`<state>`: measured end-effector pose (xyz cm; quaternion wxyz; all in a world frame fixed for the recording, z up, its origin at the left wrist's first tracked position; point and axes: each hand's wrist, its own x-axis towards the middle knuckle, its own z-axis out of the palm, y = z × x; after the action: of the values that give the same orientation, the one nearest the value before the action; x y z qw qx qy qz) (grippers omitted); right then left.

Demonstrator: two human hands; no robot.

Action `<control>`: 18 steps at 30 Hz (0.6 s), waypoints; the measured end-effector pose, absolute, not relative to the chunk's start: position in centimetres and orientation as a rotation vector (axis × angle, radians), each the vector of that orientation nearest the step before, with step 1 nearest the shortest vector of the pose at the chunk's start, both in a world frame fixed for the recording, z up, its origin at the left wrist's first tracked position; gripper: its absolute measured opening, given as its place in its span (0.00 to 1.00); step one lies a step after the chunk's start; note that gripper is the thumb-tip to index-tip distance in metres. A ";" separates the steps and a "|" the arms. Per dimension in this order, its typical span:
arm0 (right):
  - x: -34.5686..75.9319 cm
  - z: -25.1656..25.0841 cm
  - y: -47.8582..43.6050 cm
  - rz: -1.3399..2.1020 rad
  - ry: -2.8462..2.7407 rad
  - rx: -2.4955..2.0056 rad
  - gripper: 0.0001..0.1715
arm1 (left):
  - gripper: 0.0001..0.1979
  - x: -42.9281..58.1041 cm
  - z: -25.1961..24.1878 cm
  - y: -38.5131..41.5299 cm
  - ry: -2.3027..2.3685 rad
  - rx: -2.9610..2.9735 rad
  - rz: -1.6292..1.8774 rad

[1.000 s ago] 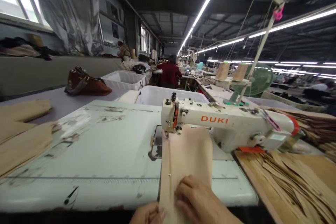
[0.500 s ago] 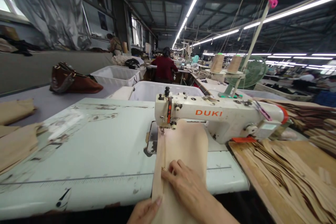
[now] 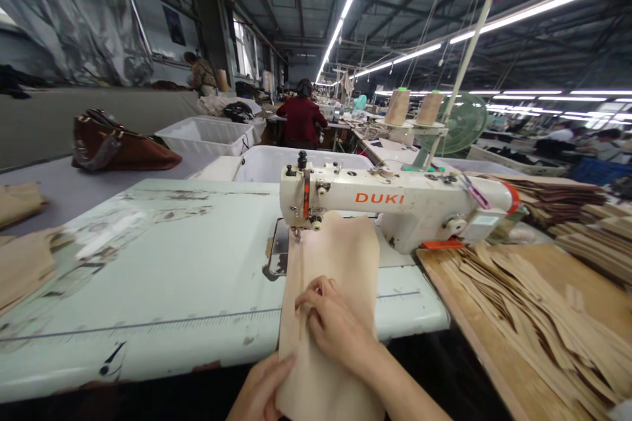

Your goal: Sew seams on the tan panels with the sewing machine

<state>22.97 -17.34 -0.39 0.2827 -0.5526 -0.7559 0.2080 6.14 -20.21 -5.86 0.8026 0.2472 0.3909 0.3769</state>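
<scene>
A beige panel [image 3: 345, 256] of leather-like material lies under the needle end of a white sewing machine [image 3: 340, 197] marked DUKI. A narrow strip [image 3: 302, 263] runs lengthwise along its left side, up to the presser foot [image 3: 297, 235]. My left hand [image 3: 264, 385] grips the panel's left edge below the table's front edge, thumb on top. Over the strip, my right hand [image 3: 328, 319] has its thumb and index finger curled together. Whatever lies between those fingertips is hidden.
Beige strips [image 3: 533, 316] lie heaped on a wooden board [image 3: 459, 289] at right. Thread cones [image 3: 397, 107] stand behind the machine. A brown handbag [image 3: 118, 141] sits at the left rear, near a white bin [image 3: 205, 135]. A person in red [image 3: 301, 115] sits ahead.
The view has shifted slightly, moving the scene left and up. A small gold-coloured metal piece at my right fingertips is now covered. Both hands stay on the panel.
</scene>
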 end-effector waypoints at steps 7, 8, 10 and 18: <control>22.5 -0.6 -16.8 0.551 -1.904 -1.511 0.20 | 0.16 6.4 -5.2 -20.6 0.937 0.400 0.863; 22.4 -0.4 -16.9 0.549 -1.917 -1.513 0.20 | 0.16 6.4 -5.0 -20.6 0.926 0.381 0.861; 22.3 -0.1 -17.3 0.551 -1.909 -1.532 0.18 | 0.19 6.3 -4.6 -20.6 0.899 0.364 0.848; 22.0 -0.6 -19.4 0.662 -1.844 -1.561 0.09 | 0.25 6.2 -4.4 -20.5 0.813 0.371 0.844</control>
<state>22.05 -19.35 -0.63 0.3129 -0.5917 -0.6993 0.2511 6.24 -20.50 -4.37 0.8169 0.1740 0.3815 0.3961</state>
